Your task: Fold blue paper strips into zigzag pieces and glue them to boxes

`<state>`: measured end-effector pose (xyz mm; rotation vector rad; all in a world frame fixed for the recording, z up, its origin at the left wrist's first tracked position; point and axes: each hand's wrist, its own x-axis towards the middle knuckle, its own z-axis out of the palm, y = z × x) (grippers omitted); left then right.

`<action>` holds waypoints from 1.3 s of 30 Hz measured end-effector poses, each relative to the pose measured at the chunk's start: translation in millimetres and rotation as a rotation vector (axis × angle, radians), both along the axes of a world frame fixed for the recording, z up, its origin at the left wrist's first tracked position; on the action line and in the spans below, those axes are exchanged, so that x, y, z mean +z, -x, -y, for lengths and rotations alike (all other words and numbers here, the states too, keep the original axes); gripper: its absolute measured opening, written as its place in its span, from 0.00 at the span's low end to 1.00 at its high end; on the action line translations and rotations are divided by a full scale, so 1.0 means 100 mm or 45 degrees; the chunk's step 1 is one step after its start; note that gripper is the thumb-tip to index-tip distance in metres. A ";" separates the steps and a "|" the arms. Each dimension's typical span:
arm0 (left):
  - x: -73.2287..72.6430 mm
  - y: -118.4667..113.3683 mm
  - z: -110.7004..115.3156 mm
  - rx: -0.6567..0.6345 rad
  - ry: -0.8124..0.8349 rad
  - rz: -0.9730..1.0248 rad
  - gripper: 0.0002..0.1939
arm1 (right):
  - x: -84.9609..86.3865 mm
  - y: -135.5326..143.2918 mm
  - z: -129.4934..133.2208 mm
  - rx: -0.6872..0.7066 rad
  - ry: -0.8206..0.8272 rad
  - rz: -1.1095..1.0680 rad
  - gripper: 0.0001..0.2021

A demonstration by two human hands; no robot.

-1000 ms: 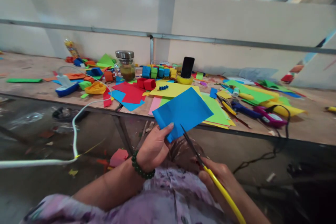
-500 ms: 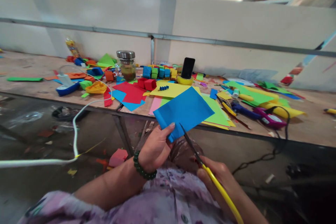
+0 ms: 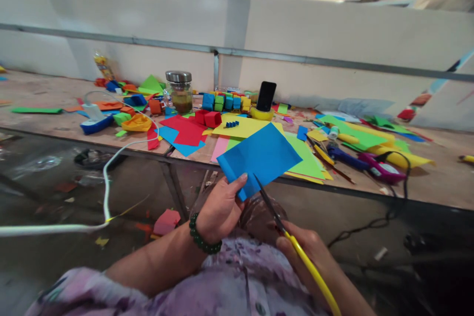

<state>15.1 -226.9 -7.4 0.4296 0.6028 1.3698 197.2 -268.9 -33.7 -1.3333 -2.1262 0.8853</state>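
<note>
While the left hand (image 3: 220,212) holds the blue sheet (image 3: 264,153) by its near corner, with the thumb on top, the right hand (image 3: 311,244) has its grip closed around the scissors (image 3: 307,262). The sheet is in front of the person, raised near the edge of the surface (image 3: 29,89). A blade of the scissors lies over the near part of the sheet, its tip pointing away from the body. If the blades are apart, I cannot tell.

About the progress, I can say only a little: the sheet has a strip with crease marks along its left side, so some folding seems to be done. No cut through it can be seen clearly, and the larger part looks whole. On the surface, two red cubes (image 3: 213,119) and a row of coloured cubes (image 3: 225,102) look already formed, while the yellow sheet (image 3: 244,127) lies flat, with a small blue piece (image 3: 232,124) upon it.

As for containers, the glass jar (image 3: 182,102) stands upright with its metal lid (image 3: 178,76) on, and it holds a brownish liquid, as it seems. The phone (image 3: 267,96) leans in a yellow holder (image 3: 261,114), to the right of the cubes.
</note>
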 end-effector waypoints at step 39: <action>-0.05 0.01 0.04 -0.069 -0.099 -0.097 0.16 | 0.04 0.06 0.04 -0.023 0.086 -0.064 0.30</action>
